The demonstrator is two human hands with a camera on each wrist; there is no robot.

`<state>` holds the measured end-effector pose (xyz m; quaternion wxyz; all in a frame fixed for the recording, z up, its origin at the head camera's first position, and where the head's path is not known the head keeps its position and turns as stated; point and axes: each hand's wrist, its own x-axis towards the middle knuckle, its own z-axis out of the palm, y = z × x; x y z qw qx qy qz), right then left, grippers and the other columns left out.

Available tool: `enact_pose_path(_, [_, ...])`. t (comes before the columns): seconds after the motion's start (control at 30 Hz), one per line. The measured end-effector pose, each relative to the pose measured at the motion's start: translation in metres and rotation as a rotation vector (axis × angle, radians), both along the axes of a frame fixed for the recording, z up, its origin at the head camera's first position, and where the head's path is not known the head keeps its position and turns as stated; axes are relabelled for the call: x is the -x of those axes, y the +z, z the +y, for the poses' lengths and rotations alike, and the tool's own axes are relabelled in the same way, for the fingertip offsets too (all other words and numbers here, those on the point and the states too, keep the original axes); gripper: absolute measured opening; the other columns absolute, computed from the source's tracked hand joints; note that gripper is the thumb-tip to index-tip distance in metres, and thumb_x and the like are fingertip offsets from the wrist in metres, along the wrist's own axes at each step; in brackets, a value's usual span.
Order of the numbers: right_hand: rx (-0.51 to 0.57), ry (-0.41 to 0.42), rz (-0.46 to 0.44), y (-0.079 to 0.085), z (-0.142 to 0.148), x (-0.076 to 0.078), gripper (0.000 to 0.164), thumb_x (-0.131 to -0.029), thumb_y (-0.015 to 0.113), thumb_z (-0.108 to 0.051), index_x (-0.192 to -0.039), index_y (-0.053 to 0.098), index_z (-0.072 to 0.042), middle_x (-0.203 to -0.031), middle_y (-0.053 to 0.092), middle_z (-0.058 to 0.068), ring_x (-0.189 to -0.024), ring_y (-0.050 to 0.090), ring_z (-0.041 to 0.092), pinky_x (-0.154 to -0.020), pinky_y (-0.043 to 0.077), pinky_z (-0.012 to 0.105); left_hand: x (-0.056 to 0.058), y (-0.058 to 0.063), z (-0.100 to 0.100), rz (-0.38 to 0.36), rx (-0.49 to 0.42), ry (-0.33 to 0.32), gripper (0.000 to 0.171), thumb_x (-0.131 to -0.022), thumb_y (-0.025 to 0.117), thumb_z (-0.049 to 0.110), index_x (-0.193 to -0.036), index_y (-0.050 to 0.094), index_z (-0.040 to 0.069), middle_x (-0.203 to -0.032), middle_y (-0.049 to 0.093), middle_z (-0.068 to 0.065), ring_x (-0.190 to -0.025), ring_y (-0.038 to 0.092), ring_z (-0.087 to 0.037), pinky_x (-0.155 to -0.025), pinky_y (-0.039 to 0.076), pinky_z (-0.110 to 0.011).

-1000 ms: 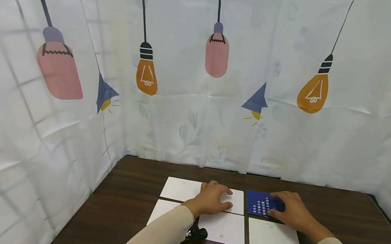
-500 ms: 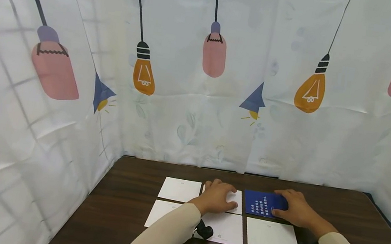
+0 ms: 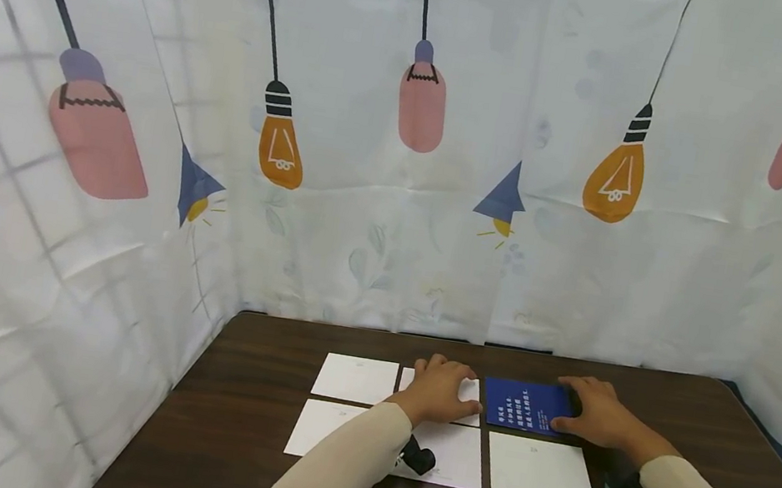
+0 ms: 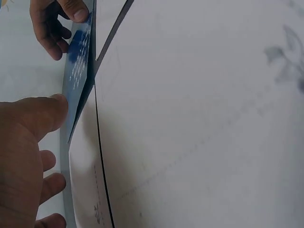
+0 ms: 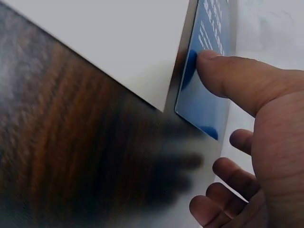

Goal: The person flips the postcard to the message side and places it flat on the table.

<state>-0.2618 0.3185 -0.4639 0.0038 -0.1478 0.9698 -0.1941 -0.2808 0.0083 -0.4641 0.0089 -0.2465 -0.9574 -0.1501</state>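
Observation:
A blue card (image 3: 526, 406) with white printed writing lies flat in the back row of cards, between my two hands. My left hand (image 3: 439, 393) is over the white card (image 3: 469, 392) beside it, thumb tip close to the blue card's left edge; whether it touches is unclear. At the blue card's right end is my right hand (image 3: 601, 415), fingers loosely bent and thumb apart from them. In the right wrist view the thumb (image 5: 232, 76) is over the blue card (image 5: 197, 102), perhaps touching it. Neither hand is seen gripping anything.
More white cards lie around: back left (image 3: 356, 378), front left (image 3: 318, 425), front middle (image 3: 454, 456) and front right (image 3: 542, 473). They rest on a dark brown wooden table (image 3: 240, 390). A white curtain (image 3: 374, 258) printed with lamps hangs behind and at the sides.
My left hand has moved right, toward the blue card's left edge. My right hand has slid right along the blue card, uncovering more of it. The head view has turned slightly right.

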Motion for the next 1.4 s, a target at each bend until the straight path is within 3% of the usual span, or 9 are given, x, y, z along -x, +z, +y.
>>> enact_pose_path(0.3, [-0.028, 0.013, -0.045, 0.004, 0.005, 0.005, 0.088, -0.076, 0.088, -0.041, -0.142, 0.052, 0.005, -0.138, 0.047, 0.037, -0.127, 0.036, 0.063, -0.094, 0.037, 0.076, 0.002, -0.004, 0.010, 0.008, 0.023, 0.017, 0.056, -0.091, 0.069, 0.058, -0.138, 0.064, 0.028, -0.139, 0.058, 0.011, -0.121, 0.044, -0.019, -0.090, 0.029, -0.042])
enact_pose_path(0.5, [-0.026, 0.012, -0.085, 0.008, 0.005, 0.005, 0.087, -0.076, 0.088, -0.040, -0.142, 0.052, 0.003, -0.139, 0.045, 0.037, -0.128, 0.034, 0.062, -0.093, 0.037, 0.076, -0.001, 0.000, 0.014, 0.011, 0.034, 0.027, 0.058, -0.090, 0.070, 0.058, -0.139, 0.063, 0.028, -0.142, 0.056, 0.010, -0.121, 0.043, -0.020, -0.091, 0.029, -0.043])
enact_pose_path(0.9, [-0.035, -0.013, -0.139, 0.009, 0.004, 0.010, 0.090, -0.074, 0.090, -0.039, -0.143, 0.051, 0.004, -0.142, 0.041, 0.038, -0.128, 0.033, 0.061, -0.096, 0.035, 0.075, 0.002, -0.005, 0.020, -0.007, 0.056, 0.047, 0.067, -0.086, 0.074, 0.060, -0.144, 0.059, 0.031, -0.149, 0.050, 0.003, -0.132, 0.038, -0.025, -0.097, 0.030, -0.046])
enact_pose_path(1.4, [0.051, -0.015, -0.086, 0.004, 0.008, 0.008, 0.085, -0.072, 0.093, -0.038, -0.137, 0.052, -0.003, -0.135, 0.051, 0.031, -0.126, 0.038, 0.057, -0.095, 0.036, 0.074, 0.003, -0.005, 0.021, -0.091, 0.023, 0.068, 0.074, -0.085, 0.076, 0.058, -0.150, 0.053, 0.031, -0.156, 0.042, -0.005, -0.137, 0.032, -0.030, -0.100, 0.028, -0.049])
